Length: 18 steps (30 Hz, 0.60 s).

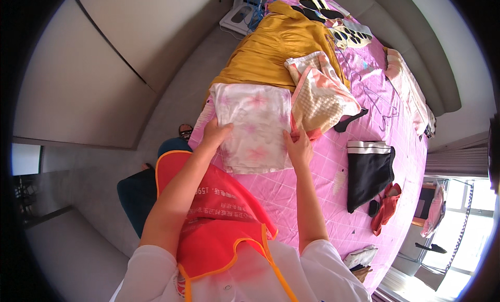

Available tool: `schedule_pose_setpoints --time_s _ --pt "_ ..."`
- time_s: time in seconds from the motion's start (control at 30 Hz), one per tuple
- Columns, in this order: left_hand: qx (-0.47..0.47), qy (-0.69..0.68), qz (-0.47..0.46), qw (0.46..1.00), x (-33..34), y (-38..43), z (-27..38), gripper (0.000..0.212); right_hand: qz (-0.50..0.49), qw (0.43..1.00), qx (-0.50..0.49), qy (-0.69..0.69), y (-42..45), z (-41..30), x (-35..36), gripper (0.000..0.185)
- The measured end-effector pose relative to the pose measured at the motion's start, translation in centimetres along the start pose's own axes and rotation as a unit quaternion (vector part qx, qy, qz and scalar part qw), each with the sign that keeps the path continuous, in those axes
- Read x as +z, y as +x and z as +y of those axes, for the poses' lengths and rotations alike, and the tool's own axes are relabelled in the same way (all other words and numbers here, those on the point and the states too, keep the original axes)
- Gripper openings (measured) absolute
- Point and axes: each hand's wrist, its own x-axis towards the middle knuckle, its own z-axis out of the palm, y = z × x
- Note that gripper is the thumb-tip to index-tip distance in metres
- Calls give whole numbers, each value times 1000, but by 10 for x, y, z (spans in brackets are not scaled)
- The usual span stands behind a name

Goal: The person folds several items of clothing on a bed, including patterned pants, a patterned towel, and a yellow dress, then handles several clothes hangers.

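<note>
A folded white cloth garment (256,126) with pink and purple tie-dye patches lies flat on the pink checked bedsheet (312,192). My left hand (217,133) holds its left edge, thumb on top and the other fingers partly hidden. On the opposite edge, my right hand (299,145) pinches the fabric between thumb and fingers. Just beyond that hand is a rumpled peach and cream patterned cloth (322,100). A mustard-yellow garment (273,44) spreads out behind the white one, touching its far edge.
Folded black shorts (367,177) with a white waistband lie to the right, near a rust-red cloth (386,210). Purple wire hangers (377,106) and a black hanger (351,120) rest on the sheet. A grey padded headboard (422,55) borders the far right; beige cabinets (86,67) stand left.
</note>
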Motion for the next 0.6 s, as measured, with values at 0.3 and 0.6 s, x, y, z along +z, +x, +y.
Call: schedule_pose_setpoints --time_s 0.3,0.6 --pt "-1 -149 50 988 -20 -20 -16 40 -7 994 -53 91 12 -12 17 41" --pt "-70 -225 -22 972 -27 -21 3 44 -122 990 16 62 40 -31 25 62"
